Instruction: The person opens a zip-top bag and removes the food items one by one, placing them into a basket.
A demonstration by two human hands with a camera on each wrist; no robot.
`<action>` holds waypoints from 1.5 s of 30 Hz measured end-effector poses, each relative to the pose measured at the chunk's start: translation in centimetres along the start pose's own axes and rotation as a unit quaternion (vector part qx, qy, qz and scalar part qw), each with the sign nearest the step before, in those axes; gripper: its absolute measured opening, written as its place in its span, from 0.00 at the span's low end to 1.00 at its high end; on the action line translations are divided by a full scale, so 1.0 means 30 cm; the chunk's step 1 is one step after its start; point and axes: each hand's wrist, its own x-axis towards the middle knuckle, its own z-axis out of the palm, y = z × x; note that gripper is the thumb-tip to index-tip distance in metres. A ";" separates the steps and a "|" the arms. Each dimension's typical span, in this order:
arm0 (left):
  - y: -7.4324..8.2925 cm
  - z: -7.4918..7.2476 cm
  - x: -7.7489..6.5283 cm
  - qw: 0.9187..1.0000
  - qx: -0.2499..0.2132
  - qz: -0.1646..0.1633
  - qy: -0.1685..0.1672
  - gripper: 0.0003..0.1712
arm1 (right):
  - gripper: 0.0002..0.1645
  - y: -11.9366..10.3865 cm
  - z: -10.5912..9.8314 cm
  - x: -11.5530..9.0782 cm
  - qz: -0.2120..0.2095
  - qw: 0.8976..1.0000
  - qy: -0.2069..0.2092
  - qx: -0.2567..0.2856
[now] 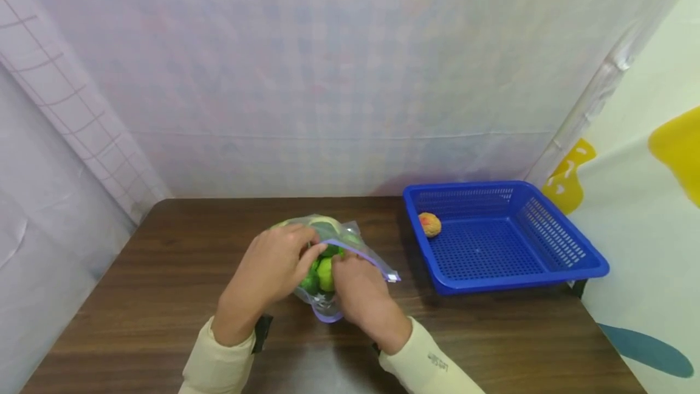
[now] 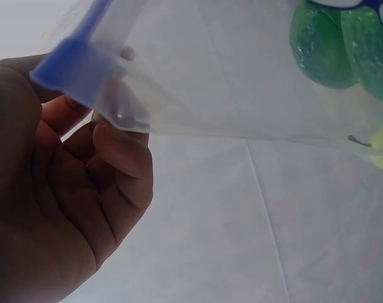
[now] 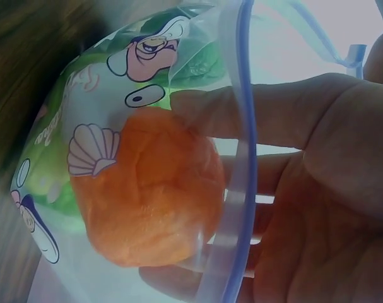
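Note:
A clear zip bag with a purple zip strip sits at the middle of the table, holding green, pepper-like pieces and a yellow-green piece. My left hand pinches the bag's edge; in the left wrist view my left hand has its fingertips at the corner by the blue zip end. Through the bag's mouth reaches my right hand. In the right wrist view, its thumb and fingers grip a round orange fruit-like piece inside the printed bag; the head view hides that piece.
To the right stands a blue slotted basket, a bumpy yellow-orange ball-shaped piece against its left wall. The brown table ends at pale cloth hangings behind.

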 end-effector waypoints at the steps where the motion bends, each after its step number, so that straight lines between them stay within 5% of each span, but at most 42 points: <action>1: 0.000 0.000 -0.001 1.000 0.001 0.000 0.000 0.07 | 0.23 -0.001 0.000 -0.001 -0.003 1.000 0.003 0.000; 8: -0.002 0.001 -0.003 1.000 -0.001 -0.003 -0.003 0.07 | 0.12 -0.001 -0.006 -0.009 -0.029 0.999 0.029 0.009; 22: -0.001 -0.005 -0.003 1.000 -0.004 -0.006 -0.003 0.07 | 0.26 -0.005 -0.057 -0.024 -0.076 0.996 0.036 0.008; 35: -0.003 -0.005 -0.003 1.000 -0.002 -0.002 0.004 0.07 | 0.24 -0.015 -0.114 -0.062 -0.135 0.987 0.086 0.027; 45: -0.006 -0.004 -0.006 1.000 -0.011 -0.007 -0.004 0.08 | 0.25 -0.017 -0.166 -0.090 -0.156 0.984 0.055 0.063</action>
